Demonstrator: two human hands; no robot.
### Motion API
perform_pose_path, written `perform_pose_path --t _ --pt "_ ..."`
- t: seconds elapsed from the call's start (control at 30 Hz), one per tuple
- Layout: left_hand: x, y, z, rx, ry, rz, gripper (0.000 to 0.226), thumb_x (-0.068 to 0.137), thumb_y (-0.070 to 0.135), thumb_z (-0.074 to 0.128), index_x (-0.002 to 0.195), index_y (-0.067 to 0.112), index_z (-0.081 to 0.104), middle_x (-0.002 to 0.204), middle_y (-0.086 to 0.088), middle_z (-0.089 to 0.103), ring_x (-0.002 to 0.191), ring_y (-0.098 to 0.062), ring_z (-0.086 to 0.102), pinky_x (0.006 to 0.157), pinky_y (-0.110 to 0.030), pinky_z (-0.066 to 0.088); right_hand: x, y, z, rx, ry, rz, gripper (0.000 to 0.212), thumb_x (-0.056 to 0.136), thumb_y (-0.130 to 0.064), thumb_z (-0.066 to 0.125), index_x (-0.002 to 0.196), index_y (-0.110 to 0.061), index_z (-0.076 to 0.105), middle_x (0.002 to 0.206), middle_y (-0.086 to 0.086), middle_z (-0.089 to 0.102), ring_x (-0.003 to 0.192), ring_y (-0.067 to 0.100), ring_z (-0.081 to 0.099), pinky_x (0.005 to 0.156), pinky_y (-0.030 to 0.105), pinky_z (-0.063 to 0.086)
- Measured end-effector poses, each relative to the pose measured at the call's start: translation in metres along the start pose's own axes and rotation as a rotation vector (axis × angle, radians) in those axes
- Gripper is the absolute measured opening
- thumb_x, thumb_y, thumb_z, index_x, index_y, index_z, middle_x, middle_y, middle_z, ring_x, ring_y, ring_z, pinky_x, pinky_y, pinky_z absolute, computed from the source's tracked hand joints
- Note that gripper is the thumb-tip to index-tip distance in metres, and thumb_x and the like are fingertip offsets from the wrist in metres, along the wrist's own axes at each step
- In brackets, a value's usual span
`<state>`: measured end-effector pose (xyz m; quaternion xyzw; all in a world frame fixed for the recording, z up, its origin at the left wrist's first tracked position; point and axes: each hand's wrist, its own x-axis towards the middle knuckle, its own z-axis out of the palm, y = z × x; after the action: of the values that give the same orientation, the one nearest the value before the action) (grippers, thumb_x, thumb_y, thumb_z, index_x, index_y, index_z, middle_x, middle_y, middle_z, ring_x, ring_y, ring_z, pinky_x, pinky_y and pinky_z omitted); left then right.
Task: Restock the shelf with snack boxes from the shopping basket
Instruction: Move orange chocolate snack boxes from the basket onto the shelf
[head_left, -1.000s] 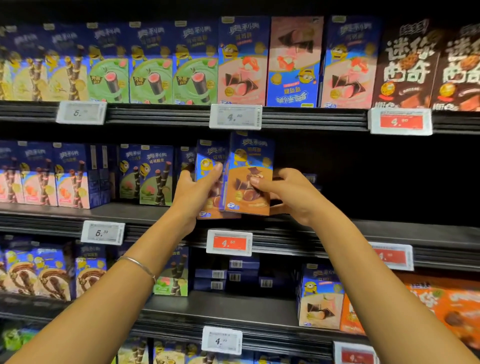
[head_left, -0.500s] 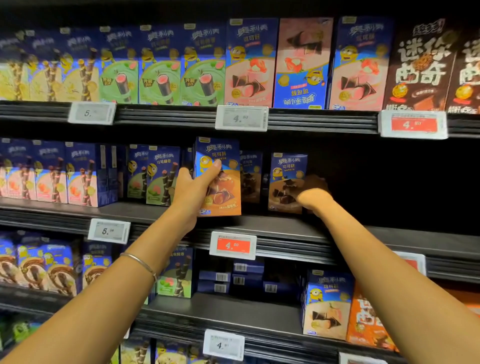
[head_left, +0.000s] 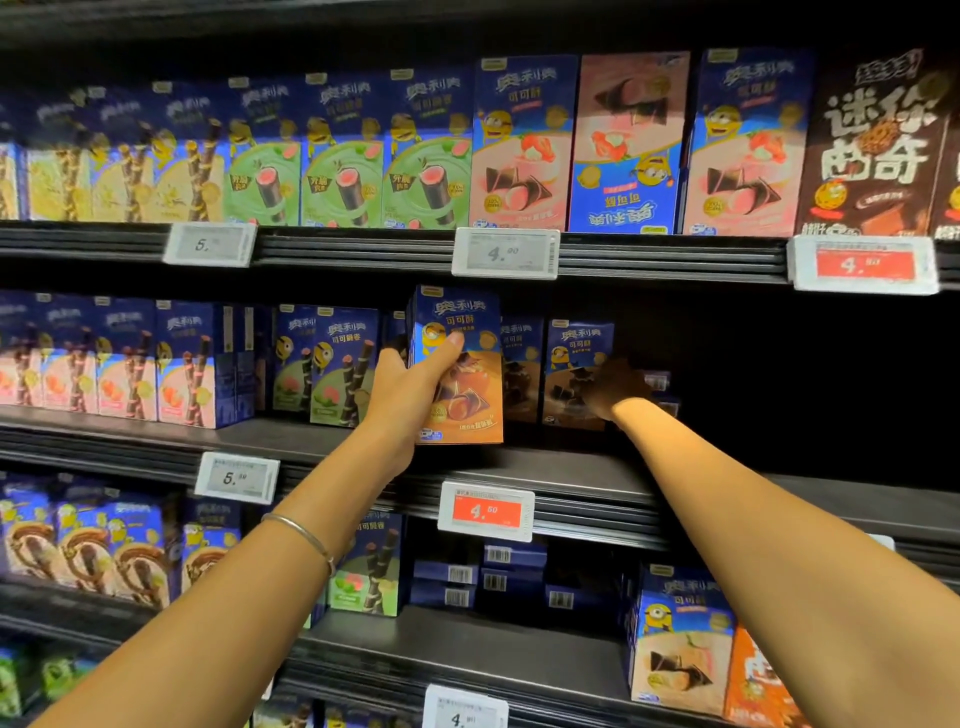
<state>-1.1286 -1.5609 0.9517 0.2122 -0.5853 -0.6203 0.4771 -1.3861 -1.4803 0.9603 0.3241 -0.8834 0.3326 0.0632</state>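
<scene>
Nearest, the left hand (head_left: 410, 387) grips a box (head_left: 460, 374) upright, thumb across its face, at the front of the shelf (head_left: 571, 467). Deeper in, the right hand (head_left: 618, 389) lies against a second box (head_left: 574, 364) in shadow, and I cannot tell whether it grasps or only pushes. That one should go back square, leaving room in front for the held box.

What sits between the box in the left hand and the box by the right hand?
Head view: one shadowed box stands upright on the shelf, just right of the held box.
</scene>
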Motion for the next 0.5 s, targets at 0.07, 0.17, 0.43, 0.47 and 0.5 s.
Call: perform_pose_path --t 0.07,0.17,0.43,0.47,0.5 --pt "0.000 0.000 0.000 -0.003 0.002 0.001 0.045 0.091 0.047 0.078 0.112 0.020 0.048 0.115 -0.011 0.073 0.090 -0.023 0.078 0.066 -0.038 0.063 0.002 0.000 0.000 -0.002 -0.007 -0.001 0.083 0.098 -0.039 0.062 0.157 0.001 0.019 0.155 0.023 0.040 0.138 0.042 0.045 0.110 0.047 0.043" --pt "-0.001 -0.001 0.002 -0.013 -0.007 0.001 0.041 0.092 0.046 0.077 0.107 0.022 0.048 0.114 -0.011 0.073 0.089 -0.023 0.078 0.069 -0.040 0.064 0.003 0.002 0.002 -0.024 -0.030 -0.041 0.075 0.099 -0.045 0.059 0.156 -0.005 0.030 0.158 0.020 0.037 0.138 0.040 0.045 0.110 0.046 0.043" --pt "-0.005 0.003 0.015 -0.057 -0.032 -0.012 0.048 0.091 0.048 0.077 0.115 0.020 0.047 0.114 -0.008 0.071 0.089 -0.020 0.078 0.059 -0.034 0.062 -0.042 -0.031 -0.029 0.232 0.198 -0.098 0.061 0.093 -0.057 0.058 0.134 -0.011 0.060 0.138 0.017 0.059 0.128 0.035 0.054 0.103 0.040 0.046" --pt "-0.006 0.002 0.019 -0.065 -0.035 -0.014 0.047 0.091 0.047 0.078 0.115 0.021 0.047 0.113 -0.008 0.071 0.088 -0.020 0.078 0.056 -0.033 0.062 -0.058 -0.037 -0.032 0.438 0.157 -0.168 0.053 0.090 -0.059 0.061 0.121 -0.017 0.068 0.123 0.011 0.069 0.116 0.032 0.063 0.094 0.038 0.052" --pt "-0.006 0.002 0.025 -0.076 -0.038 -0.013 0.045 0.091 0.045 0.078 0.112 0.022 0.046 0.112 -0.008 0.071 0.087 -0.019 0.078 0.055 -0.032 0.061 -0.076 -0.043 -0.036 0.622 0.060 -0.215 0.051 0.085 -0.063 0.064 0.114 -0.021 0.070 0.114 0.004 0.072 0.107 0.025 0.067 0.085 0.036 0.055"
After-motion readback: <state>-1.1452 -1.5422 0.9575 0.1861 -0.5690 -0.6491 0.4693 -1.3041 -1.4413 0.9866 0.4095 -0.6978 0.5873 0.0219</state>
